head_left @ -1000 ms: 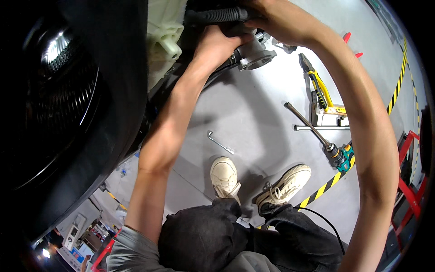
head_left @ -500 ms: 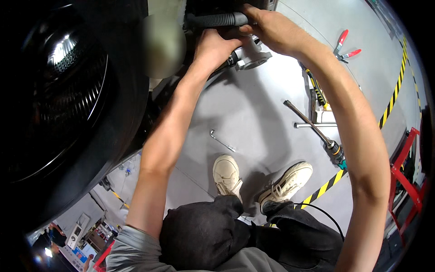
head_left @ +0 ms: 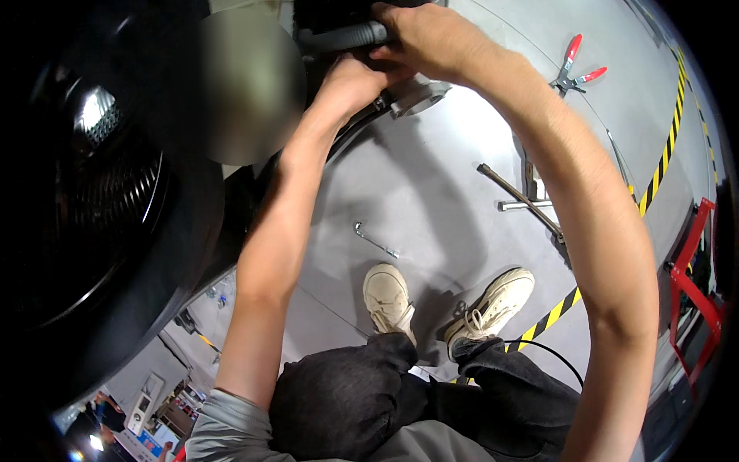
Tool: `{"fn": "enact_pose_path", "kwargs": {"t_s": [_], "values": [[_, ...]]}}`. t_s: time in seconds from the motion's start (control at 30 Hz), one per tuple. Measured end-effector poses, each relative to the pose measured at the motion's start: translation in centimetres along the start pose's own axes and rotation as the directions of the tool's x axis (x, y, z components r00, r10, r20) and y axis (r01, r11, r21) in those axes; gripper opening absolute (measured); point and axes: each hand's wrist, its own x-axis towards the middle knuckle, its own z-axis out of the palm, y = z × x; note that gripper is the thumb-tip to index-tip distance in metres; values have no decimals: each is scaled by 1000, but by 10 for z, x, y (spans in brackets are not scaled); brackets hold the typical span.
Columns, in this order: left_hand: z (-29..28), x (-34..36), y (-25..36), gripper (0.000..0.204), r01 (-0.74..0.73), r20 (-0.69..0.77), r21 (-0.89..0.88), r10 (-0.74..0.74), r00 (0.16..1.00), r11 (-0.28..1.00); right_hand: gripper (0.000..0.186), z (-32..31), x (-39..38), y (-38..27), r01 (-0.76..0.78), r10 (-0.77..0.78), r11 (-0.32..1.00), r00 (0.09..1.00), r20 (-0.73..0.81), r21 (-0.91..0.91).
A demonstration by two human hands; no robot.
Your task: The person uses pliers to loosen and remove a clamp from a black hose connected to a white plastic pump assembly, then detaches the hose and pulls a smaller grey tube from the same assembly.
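At the top of the view, my right hand (head_left: 427, 38) is closed around the end of a grey corrugated hose (head_left: 346, 37). Just below and to its left, my left hand (head_left: 354, 83) reaches up with its thumb stretched toward the right hand. Its other fingers curl out of sight, and whatever they grip is hidden. A silver metal housing with a round flange (head_left: 422, 100) shows beneath both hands, partly covered by them. Dark parts surround the hose.
A large glossy black body (head_left: 185, 223) fills the left, with a pale blurred shape (head_left: 250, 85) before it. On the floor lie an L-shaped wrench (head_left: 376, 240), red-handled pliers (head_left: 566, 83) and a long metal bar (head_left: 517, 199). A red frame (head_left: 681, 285) stands at right.
Both hands and the hose have shifted a little left in the view, and the hose end is more covered by my right hand. My right forearm now hides more of the floor tools.
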Motion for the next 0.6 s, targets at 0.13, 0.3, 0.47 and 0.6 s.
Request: {"fn": "enact_pose_path", "kwargs": {"t_s": [0.13,0.3,0.47,0.6], "values": [[-1,-3,-3,38,29,-76,103,-21,997,994,45,28,-9,7,1,24,978,993,-116,211],[5,0,-8,38,-26,-85,44,30,996,999,46,29,-3,25,97,-52,960,984,-173,262],[-3,9,-17,38,-92,-133,138,110,985,986,49,35,-2,10,4,34,978,983,-181,208],[-4,7,-5,40,-9,-48,51,11,999,999,53,33,11,22,26,-8,979,996,-89,203]]}}
